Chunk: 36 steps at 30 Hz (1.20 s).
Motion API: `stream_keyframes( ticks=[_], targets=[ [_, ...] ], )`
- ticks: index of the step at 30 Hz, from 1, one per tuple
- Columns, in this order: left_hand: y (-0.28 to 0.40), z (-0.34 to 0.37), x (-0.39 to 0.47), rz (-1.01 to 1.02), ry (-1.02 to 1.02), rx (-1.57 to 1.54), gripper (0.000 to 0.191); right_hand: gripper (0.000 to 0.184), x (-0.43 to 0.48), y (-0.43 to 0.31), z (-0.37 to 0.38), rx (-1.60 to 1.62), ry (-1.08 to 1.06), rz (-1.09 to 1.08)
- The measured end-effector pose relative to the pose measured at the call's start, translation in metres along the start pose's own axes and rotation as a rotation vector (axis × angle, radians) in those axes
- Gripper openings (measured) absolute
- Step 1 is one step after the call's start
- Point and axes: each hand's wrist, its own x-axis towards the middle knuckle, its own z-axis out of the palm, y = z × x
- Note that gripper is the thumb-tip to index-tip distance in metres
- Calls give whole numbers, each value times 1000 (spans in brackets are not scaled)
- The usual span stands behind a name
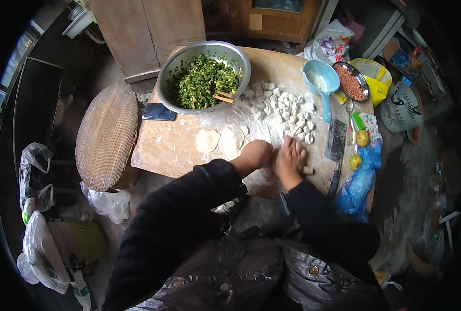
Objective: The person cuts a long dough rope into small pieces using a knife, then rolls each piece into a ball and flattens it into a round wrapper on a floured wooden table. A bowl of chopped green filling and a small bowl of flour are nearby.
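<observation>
Both hands are low over the floured wooden board, side by side. My left hand (257, 154) is curled with its knuckles up; whether it holds something is hidden. Beside it my right hand (290, 158) reaches forward, fingers together, its palm turned down and out of sight. What lies under the hands cannot be seen. Left of them are flat round dough wrappers (207, 140). Floured dough pieces (287, 109) lie heaped ahead of the hands. A short rolling pin end (308, 170) seems to show beside my right hand. A cleaver (335, 140) rests farther right.
A metal basin (164, 83) of chopped greens with chopsticks stands at the board's back left, near a phone (158, 112). At the right are a blue flour scoop (325, 74), a bowl of minced meat (350, 81), yellow-green fruits (355, 162) and a blue plastic bag (360, 186).
</observation>
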Motion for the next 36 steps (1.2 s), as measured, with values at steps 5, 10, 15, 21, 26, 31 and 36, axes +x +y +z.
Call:
stream_keyframes(
  ticks=[5, 10, 15, 21, 26, 31, 36],
  targets=[
    [-19, -9, -10, -106, 180, -208, 27, 31, -43, -12, -27, 3, -88, -4],
    [-12, 3, -9, -60, -87, -195, 31, 33, -64, -9, -28, -17, -97, -62],
    [-5, 1, 10, 119, -78, 193, 32, 24, 2, -5, -4, 20, 75, -2],
    [-27, -12, -8, -138, 46, -304, 30, 27, -73, -14, -39, 38, -52, -112],
    [-2, -1, 1, 86, -127, 29, 25, 36, -25, -2, -6, 50, -44, -86],
    [-18, -8, 0, -168, 97, -115, 23, 29, -3, -6, -3, 76, 87, -23],
    [-30, -12, -16, -148, -77, -280, 29, 35, -75, -12, -38, 89, -125, -83]
  ],
)
